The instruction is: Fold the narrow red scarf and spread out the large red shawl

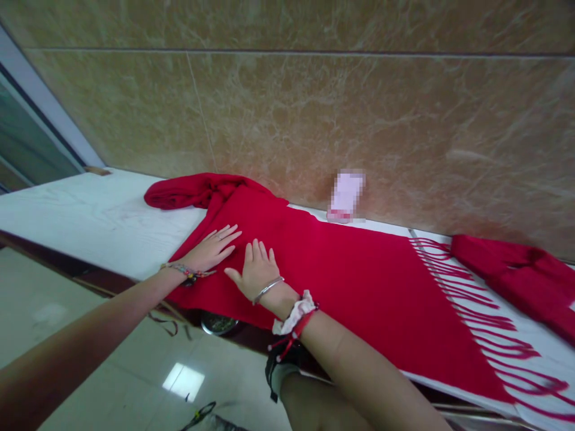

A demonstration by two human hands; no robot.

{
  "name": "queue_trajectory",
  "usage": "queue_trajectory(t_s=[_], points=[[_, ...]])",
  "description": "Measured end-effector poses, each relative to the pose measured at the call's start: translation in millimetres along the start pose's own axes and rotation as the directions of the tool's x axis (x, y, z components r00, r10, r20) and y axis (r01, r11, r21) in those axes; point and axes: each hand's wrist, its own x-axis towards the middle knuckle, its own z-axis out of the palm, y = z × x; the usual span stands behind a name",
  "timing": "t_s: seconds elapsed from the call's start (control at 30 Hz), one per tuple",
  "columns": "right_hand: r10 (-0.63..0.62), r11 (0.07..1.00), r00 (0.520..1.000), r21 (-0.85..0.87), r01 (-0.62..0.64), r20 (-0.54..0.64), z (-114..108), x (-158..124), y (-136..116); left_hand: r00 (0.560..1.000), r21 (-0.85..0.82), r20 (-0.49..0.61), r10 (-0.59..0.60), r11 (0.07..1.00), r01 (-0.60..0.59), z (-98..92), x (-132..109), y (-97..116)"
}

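A red fringed scarf (359,275) lies spread over a narrow white table, its fringe fanned out at the right and its left end bunched up near the wall. My left hand (213,248) rests flat on the scarf's left part, fingers spread, with a ring and a beaded bracelet. Just right of it, my right hand (257,272) lies palm down on the same cloth, fingers apart, with a silver bangle and a white scrunchie at the wrist. Neither hand holds anything.
A blurred-out pink object (345,194) leans on the marbled wall behind the scarf. Another red cloth (516,269) lies folded at the right. The white tabletop (112,221) extends left. Beneath its front edge sits a round metal container (218,324).
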Motion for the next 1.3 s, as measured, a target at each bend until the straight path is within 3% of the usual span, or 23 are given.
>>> queue_trajectory(t_s=[0.13,0.33,0.43,0.67,0.8,0.93,1.1,1.2,1.3], points=[[-0.038,0.999,0.999,-0.019,0.038,0.003,19.8,-2.2,0.1,0.998,-0.021,0.038,0.053,0.998,-0.052,2.7,-17.8,-15.6],[-0.06,0.991,0.997,-0.118,0.066,0.052,5.1,-31.8,45.6,0.996,-0.101,0.025,0.083,0.992,-0.08,8.1,-39.7,-30.2],[-0.023,0.975,0.999,-0.222,0.031,0.039,-8.1,-63.6,95.0,0.996,-0.097,0.05,0.076,0.993,-0.071,6.8,-39.3,-28.5],[0.116,0.873,0.986,-0.461,-0.16,-0.122,-45.4,-162.0,250.2,0.993,-0.032,0.108,0.038,0.999,-0.035,8.4,-37.4,-30.7],[0.217,0.815,0.968,-0.524,-0.249,-0.123,-66.8,-199.4,297.5,0.998,0.031,0.062,0.029,0.999,-0.031,2.7,-33.3,-29.6],[0.323,0.787,0.937,-0.512,-0.345,-0.134,-78.4,-178.4,289.2,0.997,0.108,-0.041,0.068,0.992,-0.064,-23.7,-4.5,-16.7],[0.262,0.874,0.959,-0.394,-0.285,-0.111,-89.4,-98.6,249.4,0.998,0.089,-0.056,0.002,0.996,0.003,-58.5,62.9,12.2],[0.244,0.895,0.968,-0.37,-0.25,-0.065,-96.3,-61.9,239.3,0.999,0.109,-0.03,-0.016,0.994,0.019,-62.4,100.5,23.4],[0.249,0.887,0.968,-0.395,-0.241,-0.031,-102.1,-43.2,247.8,1.0,0.125,-0.01,-0.02,0.992,0.022,-59.1,128.6,25.7]])
